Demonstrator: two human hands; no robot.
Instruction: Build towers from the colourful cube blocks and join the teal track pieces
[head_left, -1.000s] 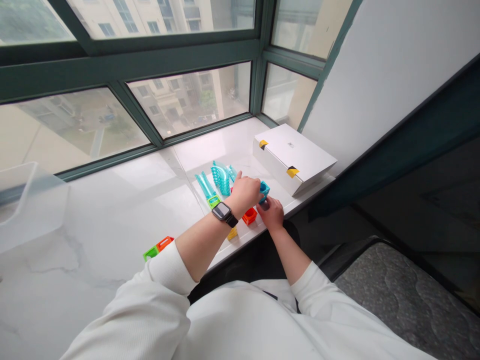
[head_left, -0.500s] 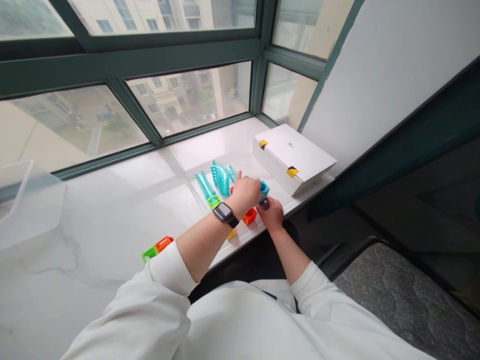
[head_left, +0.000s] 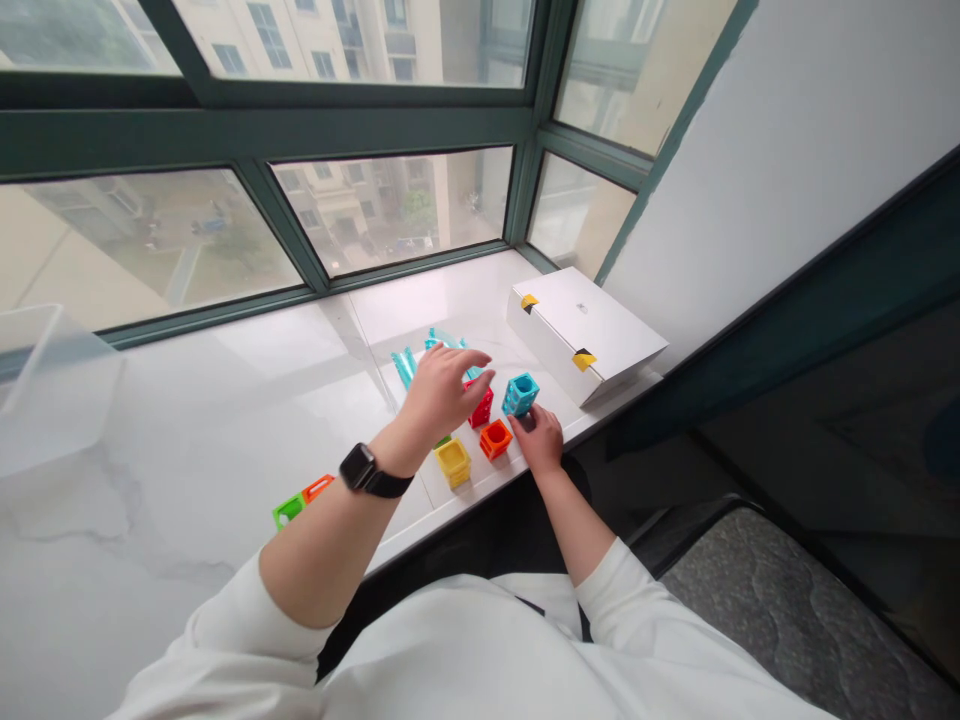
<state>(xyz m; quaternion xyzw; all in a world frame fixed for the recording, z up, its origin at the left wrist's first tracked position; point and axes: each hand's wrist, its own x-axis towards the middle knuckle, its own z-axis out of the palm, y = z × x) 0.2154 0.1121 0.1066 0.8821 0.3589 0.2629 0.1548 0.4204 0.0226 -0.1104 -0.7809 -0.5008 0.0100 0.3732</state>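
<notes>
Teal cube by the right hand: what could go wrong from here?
The teal cube stands at the right hand's fingertips, close to the red block, so a slip could knock both over. The yellow block sits near the sill's front edge and might drop off. The left hand hovers over the track pieces and could bump them.

left hand [head_left: 442,395]: raised, fingers spread | right hand [head_left: 538,442]: low, fingers curled
</notes>
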